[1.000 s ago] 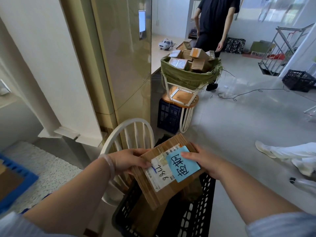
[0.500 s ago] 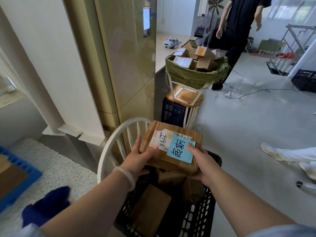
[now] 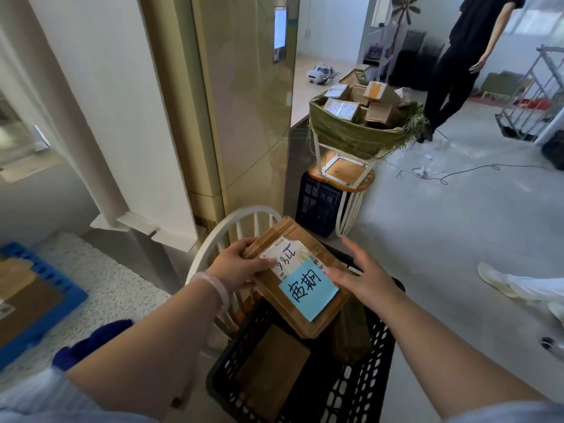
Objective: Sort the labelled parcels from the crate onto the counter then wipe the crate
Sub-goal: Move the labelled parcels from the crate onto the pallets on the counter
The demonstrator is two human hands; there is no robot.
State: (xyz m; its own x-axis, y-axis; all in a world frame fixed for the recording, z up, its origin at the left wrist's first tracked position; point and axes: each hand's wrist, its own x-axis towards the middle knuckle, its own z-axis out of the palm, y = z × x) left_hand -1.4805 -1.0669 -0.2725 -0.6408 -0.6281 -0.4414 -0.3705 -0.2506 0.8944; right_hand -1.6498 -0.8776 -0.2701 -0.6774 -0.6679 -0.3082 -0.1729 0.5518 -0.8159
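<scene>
Heading the entry: one flat brown cardboard parcel [image 3: 308, 319], held above the black plastic lattice crate [image 3: 370, 389] and tilted face-up toward the wearer, presumably so its markings can be read before a place is chosen. A white shipping label [image 3: 283, 257] with handwritten digits is on its top face. A pale blue sticky note [image 3: 308, 288] with two handwritten characters overlaps the label's lower corner.

Left hand [image 3: 241, 268]: fingers and thumb curl round the parcel's left edge, thumb on top beside the label. It appears to bear the weight alone.

Right hand [image 3: 363, 276]: slack and grasping nothing, fingers straight and spread. The thumb lies at the parcel's right edge by the note; contact cannot be told.

Crate contents: further brown parcels lie low inside, one of them a flat brown packet [image 3: 271, 367]. Sorting is judged partway and the wiping not yet due.

Surroundings:
- A white spindle-back chair [image 3: 213, 236] stands just behind the crate.
- A speckled pale counter [image 3: 116, 294] lies to the left — the likely destination.
- A blue plastic tray [image 3: 65, 306] with cardboard in it sits on the counter.
- A dark blue soft item [image 3: 88, 343], perhaps a wiping cloth, is near the left forearm.
- A green woven sack [image 3: 351, 135] of small cardboard boxes rests on a white frame farther off.
- A person in black clothes [image 3: 467, 56] stands beyond the sack.
</scene>
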